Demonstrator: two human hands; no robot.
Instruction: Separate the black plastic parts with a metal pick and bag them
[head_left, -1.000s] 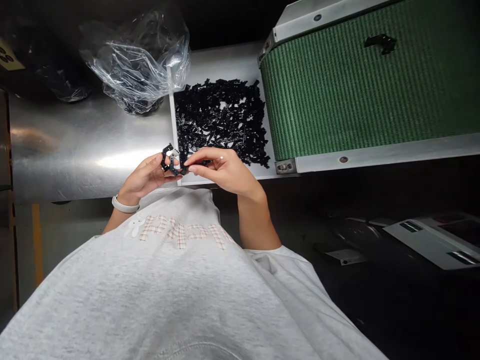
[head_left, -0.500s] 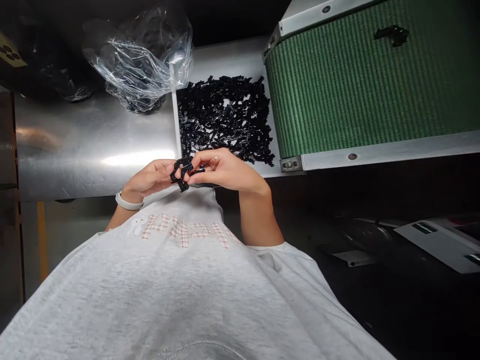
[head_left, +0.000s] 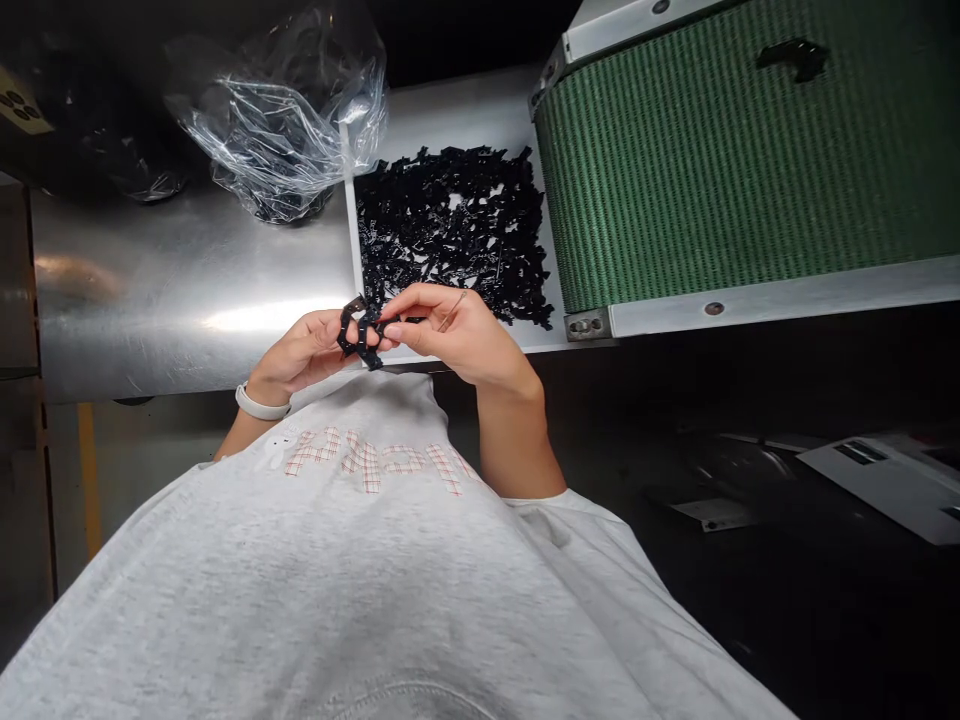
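Observation:
Both of my hands are raised over my chest, close together. My left hand (head_left: pixel 300 352), with a white band on its wrist, holds a jagged black plastic piece (head_left: pixel 358 335) from below. The fingertips of my right hand (head_left: pixel 450 335) pinch the same piece from the other side, and a thin black strip runs out from it between them. Just beyond my hands lies a heap of similar black plastic scraps (head_left: pixel 450 235) on a white sheet (head_left: pixel 457 110).
A clear plastic bag (head_left: pixel 277 130) with dark contents sits at the top. A stainless steel surface (head_left: pixel 180 290) spreads to the left. A green ribbed conveyor belt (head_left: pixel 720 150) with a metal rail runs upper right. A white panel (head_left: pixel 885 480) sits in the dark lower right.
The black piece has turned between my fingers, and its pale face no longer shows. The whole scene sits slightly higher in view.

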